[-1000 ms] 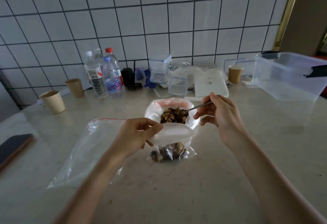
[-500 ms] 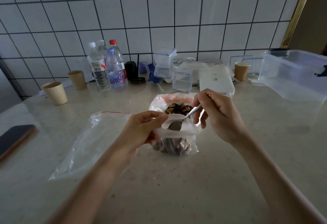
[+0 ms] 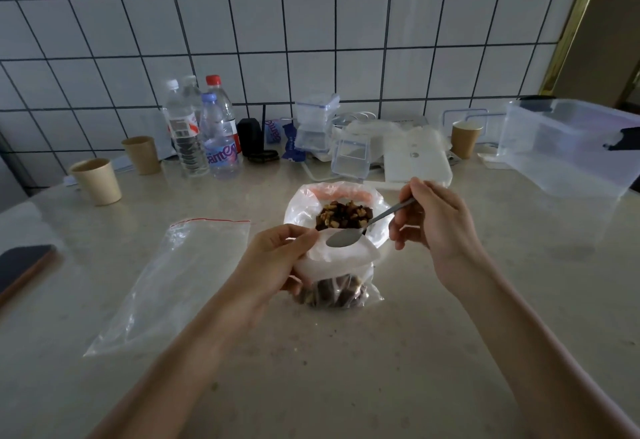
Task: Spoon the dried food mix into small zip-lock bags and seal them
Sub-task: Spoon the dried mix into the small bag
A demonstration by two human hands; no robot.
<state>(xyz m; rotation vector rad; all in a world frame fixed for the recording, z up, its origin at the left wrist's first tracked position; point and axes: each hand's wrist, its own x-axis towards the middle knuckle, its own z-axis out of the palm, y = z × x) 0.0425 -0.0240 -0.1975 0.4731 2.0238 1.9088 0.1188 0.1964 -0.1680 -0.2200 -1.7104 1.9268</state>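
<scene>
While left hand [image 3: 277, 258] holds bag [image 3: 341, 279], spoon [image 3: 360, 230] above

Your single head-worn wide-angle view looks forward and down from close above your left hand [image 3: 277, 258] and right hand [image 3: 436, 230], across the counter [image 3: 346, 369] toward the tiled wall [image 3: 311, 40].

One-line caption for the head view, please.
Left hand holds a small zip-lock bag open while the right hand holds an empty spoon over it.
</scene>
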